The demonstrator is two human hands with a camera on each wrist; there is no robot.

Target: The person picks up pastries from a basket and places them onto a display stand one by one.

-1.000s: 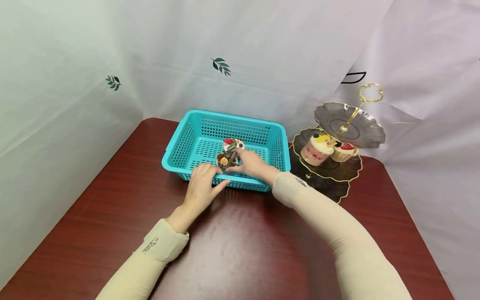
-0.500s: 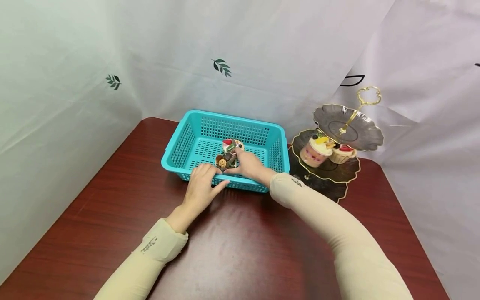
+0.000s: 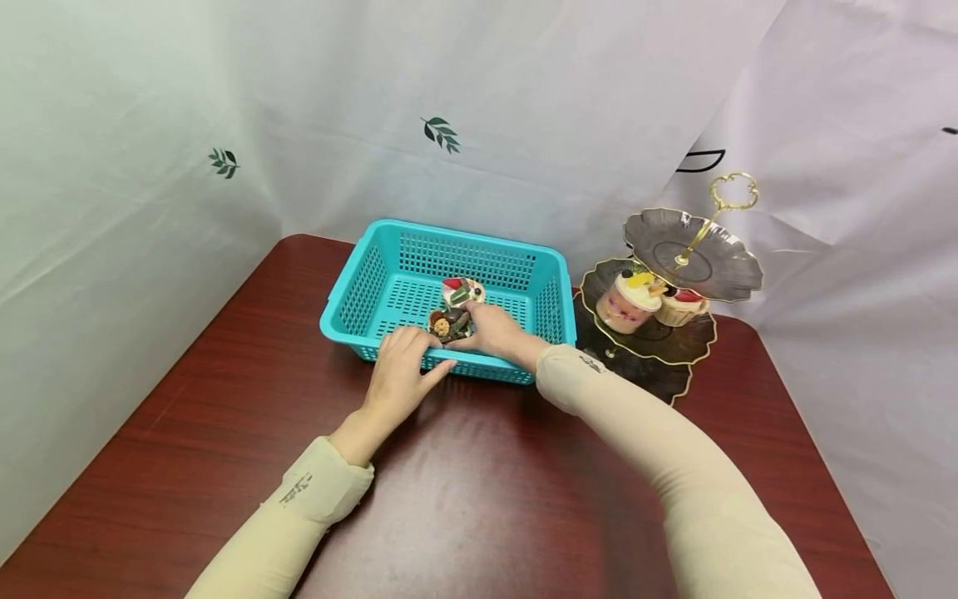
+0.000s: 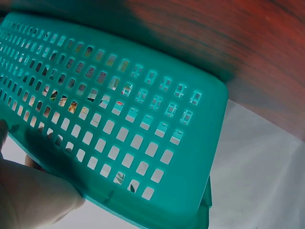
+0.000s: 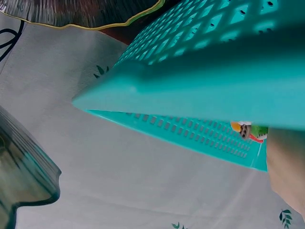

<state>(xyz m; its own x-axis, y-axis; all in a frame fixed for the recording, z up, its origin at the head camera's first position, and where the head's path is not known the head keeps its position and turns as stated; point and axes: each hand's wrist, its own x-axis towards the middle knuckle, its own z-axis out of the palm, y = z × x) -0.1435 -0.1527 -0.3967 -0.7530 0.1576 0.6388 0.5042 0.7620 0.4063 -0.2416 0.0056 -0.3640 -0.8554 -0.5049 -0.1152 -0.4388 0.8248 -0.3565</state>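
Note:
In the head view, my left hand (image 3: pixel 397 370) grips the near rim of a turquoise plastic basket (image 3: pixel 471 236), thumb outside and fingers over the edge. The left wrist view shows its thumb (image 4: pixel 38 195) below the perforated basket wall (image 4: pixel 190 162). Reaching over that same rim, my right hand (image 3: pixel 503 331) has its thumb and fingers around a small chocolate-coloured dessert with a nut-like topping (image 3: pixel 441 324), partly hidden by the hand. Just behind it on the basket floor lies a cream dessert with red and green toppings (image 3: pixel 458 293). The right wrist view has mostly basket rim (image 5: pixel 190 98) in front of the hand.
To the basket's right stands a tiered tray (image 3: pixel 651 249) of dark scalloped plates with gold edges and a gold handle. Its middle tier bears a layered dessert cup (image 3: pixel 624 309) and a strawberry-topped tart (image 3: pixel 681 309). A white curtain (image 3: pixel 322 100) hangs behind the brown table (image 3: pixel 464 499).
My right fingertips have drawn slightly toward me, showing more of the cream dessert's green topping. The left hand stays on the rim, and the head view has shifted a little.

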